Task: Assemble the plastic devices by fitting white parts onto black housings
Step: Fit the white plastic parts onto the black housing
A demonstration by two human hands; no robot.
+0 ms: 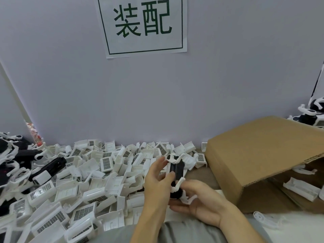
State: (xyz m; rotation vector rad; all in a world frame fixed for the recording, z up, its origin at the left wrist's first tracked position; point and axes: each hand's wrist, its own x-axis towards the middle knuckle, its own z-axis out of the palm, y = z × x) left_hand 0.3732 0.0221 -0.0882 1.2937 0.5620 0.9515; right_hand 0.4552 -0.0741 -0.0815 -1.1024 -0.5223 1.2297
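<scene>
I hold one black housing [177, 170] upright in front of me, between both hands, above the near edge of the heap. My left hand [157, 179] grasps it from the left side, fingers curled against its dark body and thumb up beside it. My right hand [196, 201] lies palm up beneath it, cupping the lower end, where a white part [185, 197] with thin curved arms sticks out over my fingers. Another white piece [173, 159] sits at the top end of the housing. Whether these white pieces are fully seated I cannot tell; the shapes blur there.

To my left and straight ahead, a big pile of white parts [91, 183] covers the counter [201, 174], many with dark grid panels on one face. At the far left lie more black housings [50, 166], some with white arms on them, mixed into the edge of the pile. A cardboard box [259, 155] lies tipped on its side to my right, its opening facing me, with a few white pieces [300, 188] inside. More black and white items [310, 113] rest behind the box near the wall. A paper sign [142, 25] with green characters hangs on the grey wall [228, 76] above. A loose white bracket [264, 219] lies near my right forearm.
</scene>
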